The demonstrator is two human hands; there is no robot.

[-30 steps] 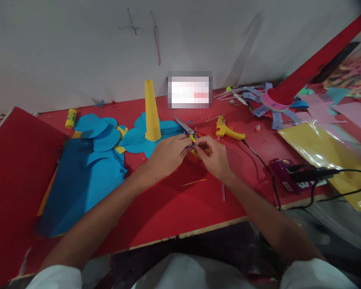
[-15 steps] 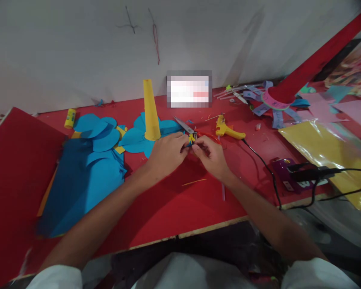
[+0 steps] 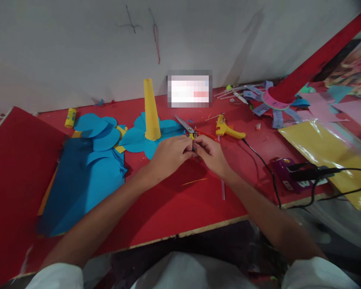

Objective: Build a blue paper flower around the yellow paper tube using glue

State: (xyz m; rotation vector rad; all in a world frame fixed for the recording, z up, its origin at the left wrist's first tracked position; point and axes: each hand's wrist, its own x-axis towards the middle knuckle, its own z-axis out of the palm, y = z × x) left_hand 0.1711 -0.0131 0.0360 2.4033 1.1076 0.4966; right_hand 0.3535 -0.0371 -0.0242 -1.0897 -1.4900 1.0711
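My left hand [image 3: 173, 151] and my right hand [image 3: 212, 154] meet above the red table, fingertips pinched together. Between them is something small, mostly hidden by the fingers; only a speck of blue shows. Just beyond the fingertips lie scissors [image 3: 185, 124], blades pointing to the back left, with a bit of yellow at the pivot end; the hands cover the rest. Red handles [image 3: 209, 134] show beside them. To the left of my left hand, a yellow paper cone [image 3: 152, 112] stands upright on a blue paper flower [image 3: 132, 141].
A yellow glue gun [image 3: 228, 129] lies right of my hands, its cord running toward a purple box [image 3: 284, 172]. Blue paper petals [image 3: 106, 138] and a glue stick [image 3: 70, 118] are at left, near a red board [image 3: 21, 180]. A red cone [image 3: 313, 68] leans at right.
The fingertips shift slightly around the small thing, closing over it so that less of it shows. Both hands stay in nearly the same place; the things on the table have not moved.
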